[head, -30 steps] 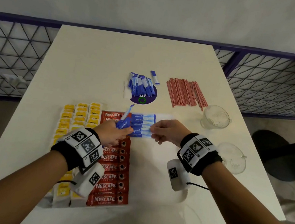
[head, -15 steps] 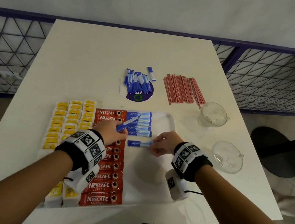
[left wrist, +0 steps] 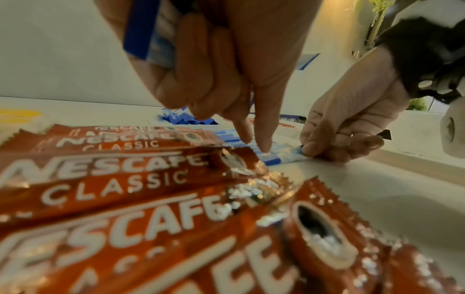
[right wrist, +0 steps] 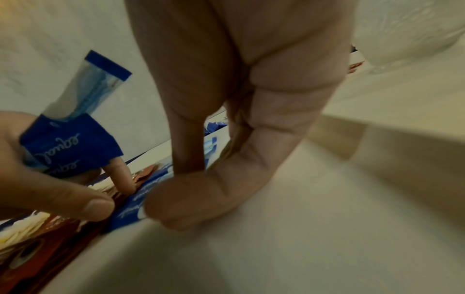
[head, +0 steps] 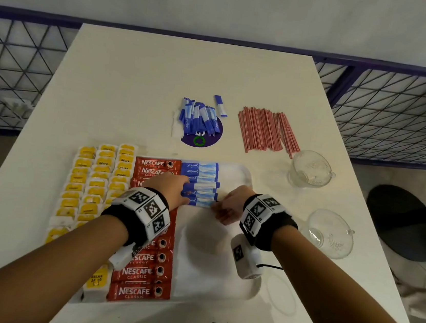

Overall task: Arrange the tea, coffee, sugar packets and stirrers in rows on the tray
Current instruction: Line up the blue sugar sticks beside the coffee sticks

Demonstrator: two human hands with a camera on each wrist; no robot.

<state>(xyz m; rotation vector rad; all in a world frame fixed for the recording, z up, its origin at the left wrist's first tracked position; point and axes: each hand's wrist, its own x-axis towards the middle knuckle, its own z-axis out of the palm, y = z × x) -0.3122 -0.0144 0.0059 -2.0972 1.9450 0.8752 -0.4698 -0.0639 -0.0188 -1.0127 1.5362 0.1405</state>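
Sugar packet [head: 199,202]: now flush at the near end of the blue row on tray [head: 234,174], no longer apart. Right hand [head: 228,206] pinches its right end; left hand [head: 169,191] presses it, spare packets [left wrist: 151,33] clutched. Row extends; bench pile [head: 200,121] remains.

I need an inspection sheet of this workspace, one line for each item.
Surface: white table, white tray on it.
Job's things: tea bags, coffee sticks and sugar packets in rows on tray; loose sugar pile and stirrers behind it.
Clutter: two glass cups.
Grippers: left hand holds spare packets; right hand pinches nearest packet.
Cables: black lead at right wrist.
Surroundings: wire fence.
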